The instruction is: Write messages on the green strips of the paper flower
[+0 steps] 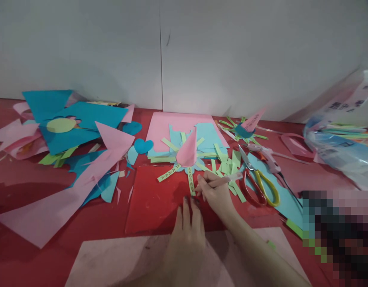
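Observation:
My right hand (215, 194) is closed around a pale pen (225, 180), its tip at a light green paper strip (190, 179) marked with rows of letters. My left hand (189, 223) lies with fingers stretched out, fingertips near the strip's lower end. Several green strips spread from a light blue scalloped paper piece with a pink paper cone (187, 150) standing on it. Another strip (168, 173), to the left, also bears writing. Beneath is a bright red board (154, 203).
Red-and-yellow-handled scissors (258, 187), a pink-and-white glue gun (269, 157) and loose green strips lie right. A similar cone piece (249, 124) stands behind them. Pink and blue paper scraps (82, 183) cover the left; a plastic bag (336, 139) sits far right.

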Demonstrator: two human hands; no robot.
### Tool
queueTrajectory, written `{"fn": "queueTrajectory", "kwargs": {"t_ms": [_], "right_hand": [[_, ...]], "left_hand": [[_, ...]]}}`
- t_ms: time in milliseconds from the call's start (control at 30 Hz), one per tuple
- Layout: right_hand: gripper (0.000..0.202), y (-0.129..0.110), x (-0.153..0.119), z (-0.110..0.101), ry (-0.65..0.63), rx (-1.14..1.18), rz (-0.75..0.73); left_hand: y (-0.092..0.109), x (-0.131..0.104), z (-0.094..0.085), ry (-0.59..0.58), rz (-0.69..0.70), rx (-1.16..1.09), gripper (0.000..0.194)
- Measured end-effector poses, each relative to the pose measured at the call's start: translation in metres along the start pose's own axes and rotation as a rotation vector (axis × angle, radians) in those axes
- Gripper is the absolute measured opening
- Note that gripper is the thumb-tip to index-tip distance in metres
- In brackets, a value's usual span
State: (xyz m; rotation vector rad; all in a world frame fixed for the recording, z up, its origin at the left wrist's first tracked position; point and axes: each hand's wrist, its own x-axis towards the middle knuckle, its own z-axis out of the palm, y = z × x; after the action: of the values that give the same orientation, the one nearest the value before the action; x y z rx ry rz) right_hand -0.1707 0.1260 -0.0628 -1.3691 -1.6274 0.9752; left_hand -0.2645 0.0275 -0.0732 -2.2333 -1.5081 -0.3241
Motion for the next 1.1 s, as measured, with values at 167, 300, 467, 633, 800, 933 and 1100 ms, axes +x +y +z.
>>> {"fn": "queueTrajectory", "kwargs": {"t_ms": [167, 300, 467, 633, 800, 933, 1100], "right_hand": [[0.03, 0.0, 0.0, 0.0, 0.009, -0.098, -0.053], [0.028, -0.001, 0.0, -0.001, -0.001, -0.143, -0.049], [0.03, -0.002, 0.0, -0.001, 0.002, 0.009, 0.006], [0.03, -0.004, -0.001, 0.0, -0.015, -0.019, -0.021], [0.029, -0.003, 0.0, 0.0, -0.004, -0.049, -0.037], [0.031, -0.001, 0.003, -0.004, 0.009, 0.102, 0.014], [0.034, 0.001, 0.01, -0.024, 0.235, 0.212, -0.019]], "left_hand": [[-0.001, 0.001, 0.0, 0.003, 0.004, 0.013, 0.042], [0.0, 0.0, 0.0, -0.005, 0.011, 0.005, 0.041], [0.001, -0.001, -0.001, -0.023, 0.003, 0.01, 0.041], [0.0, 0.003, -0.002, -0.005, -0.021, -0.003, 0.041], [-0.001, 0.001, -0.002, -0.013, 0.001, -0.003, 0.041], [0.0, 0.0, -0.001, -0.044, 0.045, 0.021, 0.038], [-0.014, 0.014, -0.01, -0.151, 0.07, -0.044, 0.032]]}}
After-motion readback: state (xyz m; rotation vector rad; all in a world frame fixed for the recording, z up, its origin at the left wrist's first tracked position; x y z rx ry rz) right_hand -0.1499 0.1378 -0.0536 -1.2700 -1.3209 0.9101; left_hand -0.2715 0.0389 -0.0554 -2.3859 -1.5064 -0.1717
